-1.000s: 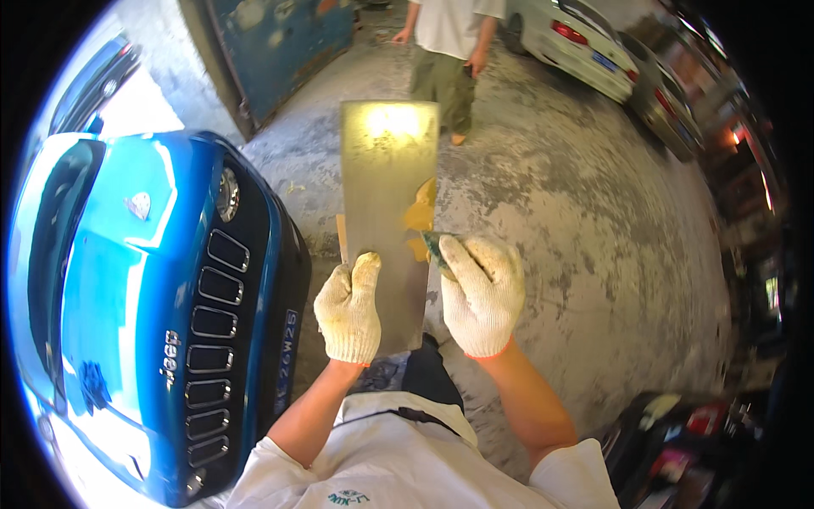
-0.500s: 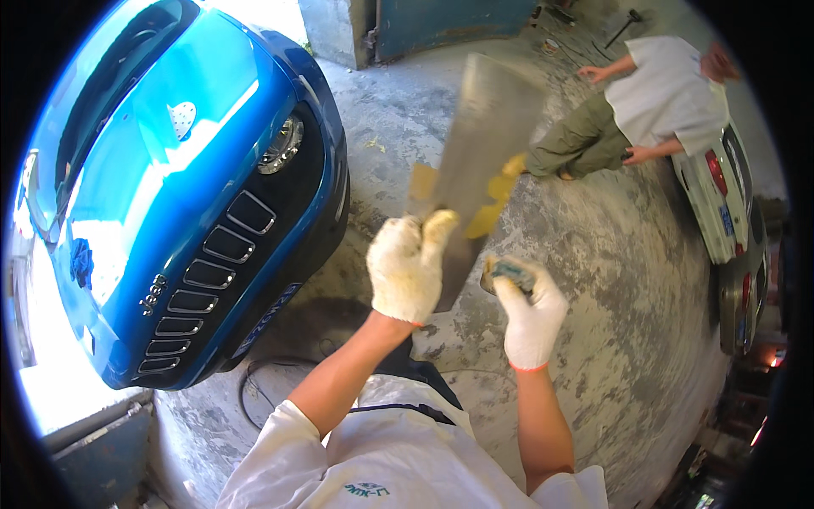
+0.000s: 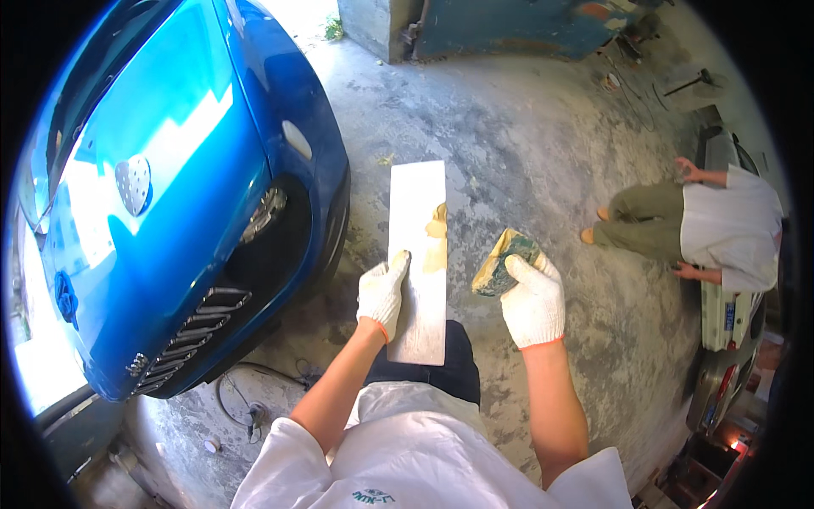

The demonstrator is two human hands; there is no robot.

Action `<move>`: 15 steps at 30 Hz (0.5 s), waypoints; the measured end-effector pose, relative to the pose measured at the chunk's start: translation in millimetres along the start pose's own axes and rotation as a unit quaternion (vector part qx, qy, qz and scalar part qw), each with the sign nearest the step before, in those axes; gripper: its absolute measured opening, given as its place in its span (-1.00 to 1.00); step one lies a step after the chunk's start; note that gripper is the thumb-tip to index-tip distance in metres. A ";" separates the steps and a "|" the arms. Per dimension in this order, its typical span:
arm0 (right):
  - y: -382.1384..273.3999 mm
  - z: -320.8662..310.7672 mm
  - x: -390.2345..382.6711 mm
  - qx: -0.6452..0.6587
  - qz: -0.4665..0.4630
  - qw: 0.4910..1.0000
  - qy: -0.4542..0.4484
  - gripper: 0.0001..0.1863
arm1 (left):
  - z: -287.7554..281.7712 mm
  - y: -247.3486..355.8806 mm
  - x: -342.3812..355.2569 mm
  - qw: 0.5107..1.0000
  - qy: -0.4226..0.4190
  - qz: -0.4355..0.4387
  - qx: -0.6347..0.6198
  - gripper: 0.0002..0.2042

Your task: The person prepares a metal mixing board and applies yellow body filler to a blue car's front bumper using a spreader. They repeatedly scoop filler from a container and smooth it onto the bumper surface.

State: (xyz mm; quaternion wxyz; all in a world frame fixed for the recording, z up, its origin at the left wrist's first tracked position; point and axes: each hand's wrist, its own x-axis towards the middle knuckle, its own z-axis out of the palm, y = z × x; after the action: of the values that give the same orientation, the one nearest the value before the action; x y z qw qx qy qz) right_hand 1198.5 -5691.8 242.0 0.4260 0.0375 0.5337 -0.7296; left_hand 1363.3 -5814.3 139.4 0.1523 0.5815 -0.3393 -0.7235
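Note:
My left hand [image 3: 379, 294], in a white knit glove, grips the left edge of a long, flat, pale board [image 3: 419, 314]. The thumb lies on the board's face. A smear of yellow putty [image 3: 436, 229] clings near the board's right edge, above the thumb. To the right and apart from the board, my gloved right hand [image 3: 536, 301] pinches a dark green putty spreader [image 3: 519, 248] between thumb and fingers. Its left edge is caked with yellow putty.
A blue car [image 3: 212, 212] stands close on my left, with a dotted pale piece [image 3: 134, 185] on its bonnet. Cables [image 3: 229, 403] lie on the concrete floor by its front. At the right stands a person in green trousers [image 3: 644, 216], near a parked white car [image 3: 719, 318].
The board has tipped toward me and now shows a pale face, with putty along its right edge. My view has shifted, and the other person appears farther right.

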 end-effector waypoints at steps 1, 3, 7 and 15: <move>-9.4 -0.3 24.7 0.000 0.009 1.000 -0.004 -0.66 | 9.2 4.2 12.9 1.000 0.006 -0.014 0.001 -0.62; -27.3 1.9 70.8 0.003 0.021 1.000 -0.017 -0.67 | 27.0 13.1 35.4 0.999 0.024 -0.032 -0.004 -0.61; -46.9 14.7 166.6 0.013 0.057 0.997 -0.058 -0.69 | 52.3 27.9 77.5 0.996 0.089 -0.021 -0.009 -0.60; -28.7 -6.1 414.4 -0.044 0.193 0.967 -0.162 -0.68 | 143.0 -8.4 205.3 0.947 0.307 0.093 -0.015 -0.64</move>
State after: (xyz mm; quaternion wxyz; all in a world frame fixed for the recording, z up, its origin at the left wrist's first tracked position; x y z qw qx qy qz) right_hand 914.2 -5925.9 49.7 0.6406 0.0022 0.4717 -0.6059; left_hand 1172.7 -5889.7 -4.4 0.3243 0.7389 -0.3183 -0.4976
